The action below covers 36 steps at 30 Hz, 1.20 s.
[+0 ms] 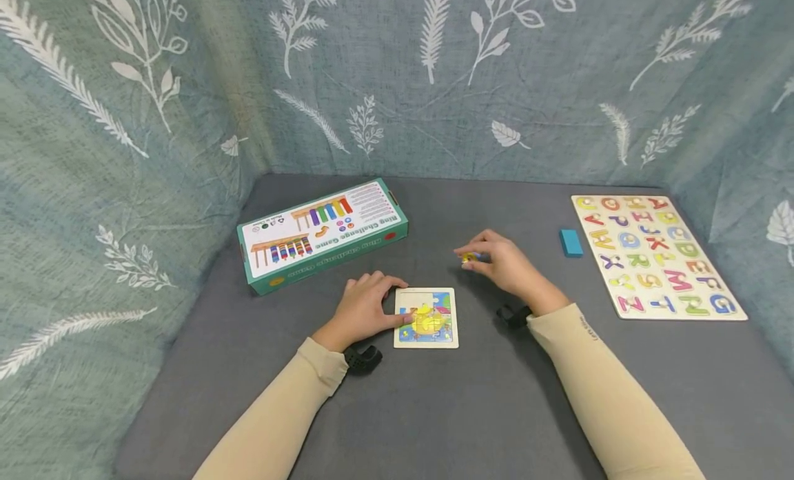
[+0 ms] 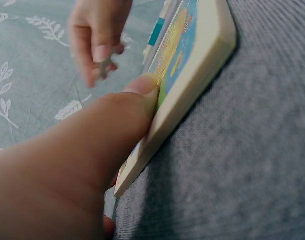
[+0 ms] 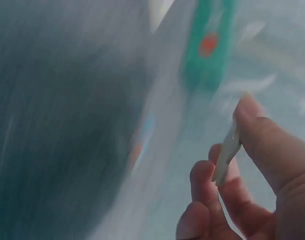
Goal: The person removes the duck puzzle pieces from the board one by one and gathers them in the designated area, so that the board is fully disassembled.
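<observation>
A small square jigsaw puzzle (image 1: pixel 426 333) with a pale wooden frame lies on the table, its picture a yellow figure on blue. Bare wood shows in its upper left part. My left hand (image 1: pixel 367 311) rests at its left edge, the straight thumb pressing on the puzzle and the other fingers beside it. My right hand (image 1: pixel 499 265), to the right of the puzzle and beyond it, pinches a puzzle piece (image 3: pixel 227 155) between thumb and fingers. Edge-on in the right wrist view, the piece shows pale wood; yellow shows on it in the head view.
A green and white Ring Challenge Game box (image 1: pixel 322 235) lies behind my left hand. To the right are a blue block (image 1: pixel 571 243) and a wooden alphabet board (image 1: pixel 670 259) with coloured letters. A leaf-patterned curtain (image 1: pixel 397 135) borders the table. A small blue and orange shape (image 3: pixel 142 145) is blurred.
</observation>
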Each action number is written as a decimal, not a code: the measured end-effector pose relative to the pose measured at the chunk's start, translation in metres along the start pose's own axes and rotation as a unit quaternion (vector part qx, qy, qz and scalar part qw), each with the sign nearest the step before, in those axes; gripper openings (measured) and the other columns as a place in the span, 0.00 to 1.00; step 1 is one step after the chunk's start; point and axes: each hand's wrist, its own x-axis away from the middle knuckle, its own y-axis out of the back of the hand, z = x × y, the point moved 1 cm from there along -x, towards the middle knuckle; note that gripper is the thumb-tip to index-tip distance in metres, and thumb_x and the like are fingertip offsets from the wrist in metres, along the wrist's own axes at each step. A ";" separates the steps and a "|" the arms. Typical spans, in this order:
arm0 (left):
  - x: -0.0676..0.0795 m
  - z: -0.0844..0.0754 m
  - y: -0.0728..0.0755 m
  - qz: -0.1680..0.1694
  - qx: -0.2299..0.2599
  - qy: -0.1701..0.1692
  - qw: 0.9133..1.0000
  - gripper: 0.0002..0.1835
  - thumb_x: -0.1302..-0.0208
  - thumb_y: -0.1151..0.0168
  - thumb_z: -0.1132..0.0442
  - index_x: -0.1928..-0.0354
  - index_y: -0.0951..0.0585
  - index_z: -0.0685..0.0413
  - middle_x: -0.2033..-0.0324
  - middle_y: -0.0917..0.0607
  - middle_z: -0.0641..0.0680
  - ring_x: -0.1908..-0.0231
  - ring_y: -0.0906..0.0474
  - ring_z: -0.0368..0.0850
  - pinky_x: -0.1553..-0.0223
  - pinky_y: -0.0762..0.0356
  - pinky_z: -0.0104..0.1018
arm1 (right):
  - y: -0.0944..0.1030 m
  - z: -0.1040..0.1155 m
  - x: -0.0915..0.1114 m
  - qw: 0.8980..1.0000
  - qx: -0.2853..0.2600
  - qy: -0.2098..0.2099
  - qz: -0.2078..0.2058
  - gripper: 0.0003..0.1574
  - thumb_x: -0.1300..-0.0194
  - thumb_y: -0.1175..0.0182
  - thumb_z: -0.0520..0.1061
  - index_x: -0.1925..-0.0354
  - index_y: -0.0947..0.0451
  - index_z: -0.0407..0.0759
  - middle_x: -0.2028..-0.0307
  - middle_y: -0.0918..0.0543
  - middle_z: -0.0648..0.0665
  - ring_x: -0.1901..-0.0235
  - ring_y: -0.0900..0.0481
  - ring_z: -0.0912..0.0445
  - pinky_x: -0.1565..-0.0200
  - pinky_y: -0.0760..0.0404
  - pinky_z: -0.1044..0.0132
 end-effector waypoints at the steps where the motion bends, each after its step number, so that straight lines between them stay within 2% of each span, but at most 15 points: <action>1: 0.000 0.000 0.000 0.000 0.003 -0.001 1.000 0.35 0.41 0.24 0.36 0.36 0.18 0.45 0.58 0.21 0.48 0.60 0.31 0.45 0.54 0.38 0.48 | 0.008 -0.009 0.003 1.000 0.014 -0.017 -0.005 0.18 0.32 0.29 0.38 0.45 0.12 0.40 0.53 0.20 0.42 0.56 0.21 0.47 0.57 0.23 0.51; 3: 0.001 -0.001 0.000 0.001 0.008 -0.001 1.000 0.35 0.41 0.24 0.36 0.36 0.18 0.45 0.58 0.22 0.48 0.61 0.32 0.44 0.53 0.38 0.48 | 0.019 -0.027 0.008 0.998 0.044 -0.042 -0.006 0.17 0.31 0.31 0.37 0.44 0.12 0.38 0.53 0.20 0.39 0.56 0.20 0.44 0.56 0.22 0.50; 6: 0.003 -0.001 0.000 0.003 0.013 0.003 1.000 0.34 0.41 0.24 0.37 0.36 0.18 0.45 0.59 0.23 0.47 0.62 0.33 0.44 0.53 0.39 0.48 | 0.024 -0.045 0.013 0.996 0.076 -0.045 0.013 0.17 0.29 0.32 0.36 0.44 0.13 0.36 0.49 0.18 0.35 0.49 0.21 0.39 0.48 0.22 0.45; 9: 0.004 0.000 0.001 0.004 0.010 0.005 1.000 0.34 0.40 0.24 0.37 0.36 0.18 0.45 0.59 0.23 0.47 0.62 0.33 0.43 0.53 0.39 0.47 | 0.022 -0.052 0.013 0.994 0.099 -0.044 0.016 0.17 0.30 0.32 0.35 0.44 0.13 0.35 0.47 0.17 0.34 0.45 0.22 0.36 0.43 0.24 0.42; 13: 0.005 0.000 0.002 0.003 0.013 0.004 1.000 0.35 0.40 0.24 0.37 0.36 0.18 0.45 0.59 0.23 0.47 0.62 0.34 0.43 0.53 0.39 0.47 | 0.020 -0.055 0.012 0.992 0.117 -0.052 0.012 0.16 0.31 0.31 0.35 0.45 0.13 0.34 0.47 0.17 0.34 0.45 0.22 0.37 0.42 0.25 0.42; 17: 0.005 0.000 0.003 0.000 0.012 0.005 1.000 0.35 0.41 0.24 0.37 0.36 0.18 0.46 0.60 0.23 0.46 0.63 0.34 0.43 0.54 0.40 0.47 | 0.019 -0.053 0.010 0.990 0.133 -0.052 0.002 0.15 0.31 0.30 0.36 0.47 0.12 0.35 0.48 0.18 0.33 0.46 0.22 0.37 0.42 0.24 0.43; 20: 0.006 0.000 0.003 0.002 0.010 0.006 1.000 0.35 0.41 0.24 0.37 0.36 0.18 0.46 0.60 0.24 0.47 0.63 0.34 0.43 0.54 0.40 0.47 | 0.017 -0.045 0.011 0.988 0.139 -0.062 -0.025 0.15 0.31 0.30 0.36 0.46 0.12 0.35 0.47 0.19 0.33 0.47 0.23 0.37 0.44 0.24 0.44; 22: 0.006 -0.001 0.004 0.006 0.009 0.006 1.000 0.35 0.41 0.24 0.37 0.36 0.18 0.46 0.60 0.23 0.47 0.63 0.34 0.43 0.54 0.40 0.47 | 0.015 -0.034 0.011 0.989 0.121 -0.066 -0.046 0.15 0.30 0.31 0.36 0.46 0.13 0.35 0.49 0.21 0.35 0.51 0.22 0.40 0.49 0.22 0.46; 24: 0.005 -0.001 0.005 0.006 0.008 0.006 1.000 0.35 0.40 0.24 0.37 0.36 0.18 0.46 0.60 0.23 0.47 0.63 0.34 0.43 0.54 0.40 0.47 | 0.011 -0.017 0.010 0.994 0.084 -0.050 -0.047 0.14 0.29 0.32 0.37 0.47 0.12 0.36 0.53 0.21 0.39 0.57 0.22 0.44 0.55 0.22 0.50; 25: 0.004 -0.001 0.005 0.005 0.006 0.006 1.000 0.35 0.41 0.24 0.37 0.36 0.18 0.46 0.60 0.23 0.47 0.62 0.34 0.43 0.54 0.40 0.47 | 0.007 -0.008 0.010 0.997 0.064 -0.033 -0.036 0.13 0.29 0.32 0.38 0.47 0.12 0.37 0.55 0.21 0.41 0.60 0.22 0.48 0.57 0.22 0.52; 27: 0.003 -0.001 0.007 0.001 0.005 0.005 1.000 0.35 0.41 0.23 0.38 0.36 0.18 0.46 0.60 0.23 0.47 0.63 0.34 0.44 0.54 0.39 0.47 | -0.002 0.009 0.009 0.999 0.032 0.011 0.012 0.12 0.28 0.32 0.39 0.48 0.11 0.39 0.59 0.22 0.46 0.66 0.24 0.54 0.61 0.23 0.57; 30: 0.001 -0.002 0.008 -0.005 0.002 0.005 1.000 0.34 0.41 0.23 0.38 0.37 0.18 0.46 0.61 0.24 0.47 0.64 0.34 0.44 0.54 0.39 0.48 | -0.019 0.028 0.010 0.993 0.015 0.066 0.101 0.14 0.26 0.33 0.42 0.45 0.12 0.43 0.63 0.23 0.51 0.70 0.29 0.61 0.64 0.25 0.63; 33: 0.001 -0.002 0.007 0.000 0.000 0.005 1.000 0.34 0.40 0.24 0.38 0.36 0.18 0.46 0.61 0.24 0.47 0.64 0.34 0.43 0.55 0.39 0.47 | -0.032 0.036 0.013 0.987 0.029 0.067 0.140 0.17 0.26 0.33 0.43 0.41 0.14 0.45 0.66 0.27 0.53 0.73 0.34 0.62 0.66 0.28 0.66; 36: 0.002 -0.002 0.005 0.007 0.001 0.006 1.000 0.34 0.39 0.24 0.38 0.36 0.19 0.46 0.60 0.23 0.48 0.64 0.34 0.44 0.55 0.39 0.47 | -0.040 0.037 0.015 0.988 0.049 0.047 0.136 0.20 0.27 0.32 0.42 0.39 0.15 0.46 0.69 0.30 0.53 0.75 0.36 0.61 0.68 0.30 0.67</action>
